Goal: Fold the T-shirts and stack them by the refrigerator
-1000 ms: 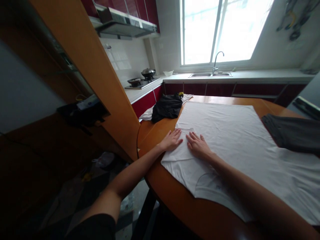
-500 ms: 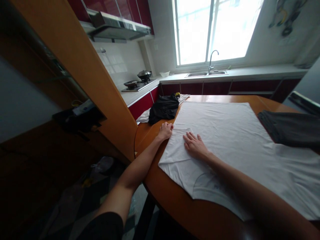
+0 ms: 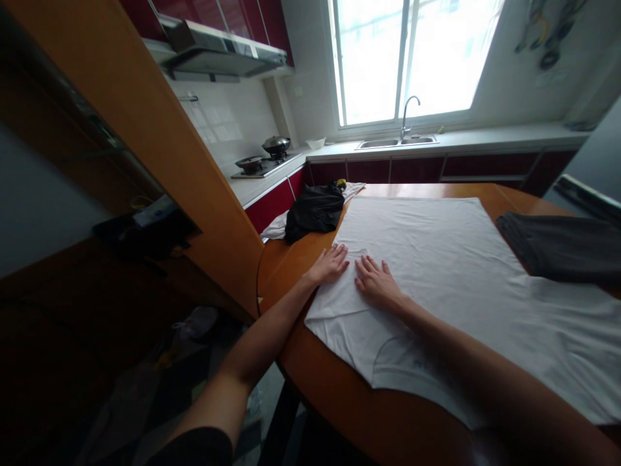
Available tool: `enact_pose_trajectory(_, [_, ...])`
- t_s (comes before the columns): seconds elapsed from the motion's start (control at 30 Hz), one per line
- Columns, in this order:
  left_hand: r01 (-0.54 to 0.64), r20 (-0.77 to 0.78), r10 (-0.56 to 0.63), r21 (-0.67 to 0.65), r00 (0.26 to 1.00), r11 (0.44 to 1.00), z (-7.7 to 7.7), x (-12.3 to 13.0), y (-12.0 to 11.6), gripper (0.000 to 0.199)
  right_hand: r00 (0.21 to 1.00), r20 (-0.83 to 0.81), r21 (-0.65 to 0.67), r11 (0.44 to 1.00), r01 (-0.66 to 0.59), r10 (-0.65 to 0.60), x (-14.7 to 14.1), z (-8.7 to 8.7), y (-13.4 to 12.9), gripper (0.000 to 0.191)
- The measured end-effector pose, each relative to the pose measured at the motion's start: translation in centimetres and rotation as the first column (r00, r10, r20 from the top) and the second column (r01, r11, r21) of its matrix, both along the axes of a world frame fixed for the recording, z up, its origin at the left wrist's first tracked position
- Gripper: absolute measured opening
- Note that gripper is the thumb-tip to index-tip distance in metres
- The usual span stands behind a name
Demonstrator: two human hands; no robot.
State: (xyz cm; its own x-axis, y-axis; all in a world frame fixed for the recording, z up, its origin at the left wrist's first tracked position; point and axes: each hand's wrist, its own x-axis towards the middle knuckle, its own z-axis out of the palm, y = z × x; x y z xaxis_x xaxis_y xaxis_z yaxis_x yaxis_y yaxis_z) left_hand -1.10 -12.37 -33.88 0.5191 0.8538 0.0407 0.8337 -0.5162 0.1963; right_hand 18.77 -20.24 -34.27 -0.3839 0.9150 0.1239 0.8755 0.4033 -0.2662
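A white T-shirt (image 3: 427, 252) lies spread over the wooden table (image 3: 334, 388), its neckline towards me and one sleeve out to the right. My left hand (image 3: 330, 264) rests on the shirt's left edge, fingers stretched out. Just to its right, my right hand (image 3: 376, 281) lies flat on the cloth with the fingers spread. Neither hand grips the fabric. Small wrinkles run through the cloth around both hands. My right forearm crosses above the shirt and hides part of it near the neckline.
Crumpled black clothing (image 3: 315, 210) sits on the table's far left, with white cloth beneath it. Folded dark grey cloth (image 3: 563, 246) lies at the right. A wooden partition (image 3: 213, 194) rises on the left. Behind are a stove (image 3: 264, 167) and a sink (image 3: 378, 144).
My left hand has let go of the shirt's edge, opened and moved slightly right onto the cloth. My right hand stays in place. The view has shifted slightly.
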Motion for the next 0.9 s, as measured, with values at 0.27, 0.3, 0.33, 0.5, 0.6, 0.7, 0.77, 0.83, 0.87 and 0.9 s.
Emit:
enact_pose_trajectory(0.27, [0.033,0.041,-0.04,0.164,0.998,0.986,0.8,1.1,-1.0,0.053,0.948,-0.105,0.151,0.938,0.313,-0.3,0.1,0.3,0.8,0.061])
enact_pose_trajectory(0.3, [0.064,0.022,-0.068,0.152,0.997,0.986,0.7,1.3,-1.2,0.053,0.944,-0.106,0.146,0.934,0.325,-0.312,0.3,0.3,0.9,0.062])
enact_pose_trajectory(0.33, [0.095,-0.004,-0.095,0.132,0.995,0.987,0.6,1.5,-1.3,0.054,0.942,-0.107,0.131,0.935,0.331,-0.318,0.4,0.2,1.1,0.062])
enact_pose_trajectory(0.5, [0.112,-0.03,-0.109,0.132,0.994,0.985,0.1,1.7,-1.8,0.053,0.933,-0.166,0.063,0.941,0.333,-0.319,0.6,0.1,1.2,0.062])
enact_pose_trajectory(0.6, [0.101,-0.028,-0.098,0.115,0.995,0.988,-0.2,1.6,-1.8,0.054,0.93,-0.199,-0.021,0.95,0.311,-0.309,0.2,0.7,1.4,0.062])
enact_pose_trajectory(0.7, [0.1,-0.006,-0.1,0.063,0.995,0.993,0.0,1.4,-1.3,0.051,0.963,-0.153,-0.033,0.975,0.219,-0.221,-0.3,1.5,2.4,0.062])
enact_pose_trajectory(0.77, [0.071,0.052,-0.073,0.043,0.996,0.997,0.6,1.1,-0.9,0.048,0.985,-0.098,0.008,0.989,0.145,-0.143,-0.5,1.8,3.3,0.061])
enact_pose_trajectory(0.83, [0.022,0.124,-0.028,0.051,0.992,0.998,1.7,0.5,-0.9,0.048,0.995,-0.042,0.038,0.995,0.095,-0.093,-0.5,1.7,4.2,0.06])
enact_pose_trajectory(0.87, [0.007,0.15,-0.016,0.062,0.989,0.998,2.3,0.1,-1.3,0.049,0.997,-0.015,0.039,0.996,0.078,-0.077,-0.5,1.4,4.6,0.061])
enact_pose_trajectory(0.9, [0.008,0.163,-0.02,0.074,0.986,0.997,2.7,-0.4,-1.9,0.049,0.998,0.009,0.03,0.998,0.064,-0.064,-0.4,1.1,4.9,0.061])
